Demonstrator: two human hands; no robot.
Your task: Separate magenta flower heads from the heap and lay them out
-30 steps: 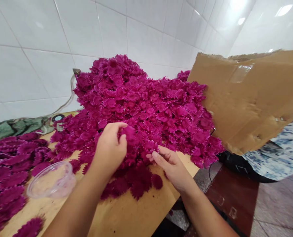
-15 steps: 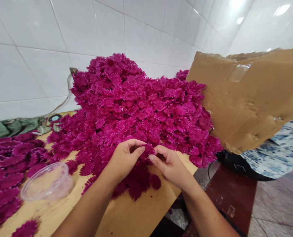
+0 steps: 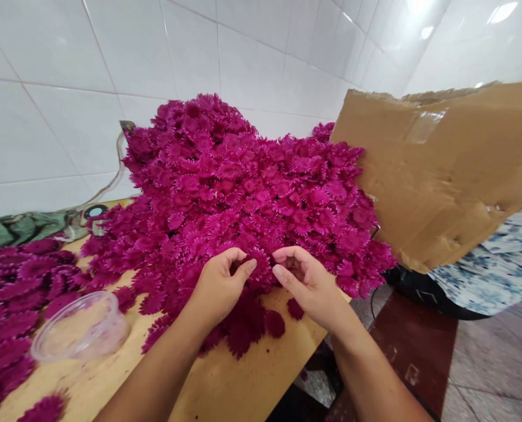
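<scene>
Our left fingers (image 3: 246,269) pinch a flower (image 3: 261,265); whether our right fingers (image 3: 286,278) grip it, we cannot tell. Below, another flower (image 3: 294,309) has appeared on the surface (image 3: 243,390).

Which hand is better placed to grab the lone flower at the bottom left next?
Left, probably: the left hand is nearer that lone flower; the right hand is farther across.

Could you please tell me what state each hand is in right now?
Left hand: closed, pinching a magenta flower.
Right hand: curled beside that flower; whether gripping cannot be told.
</scene>
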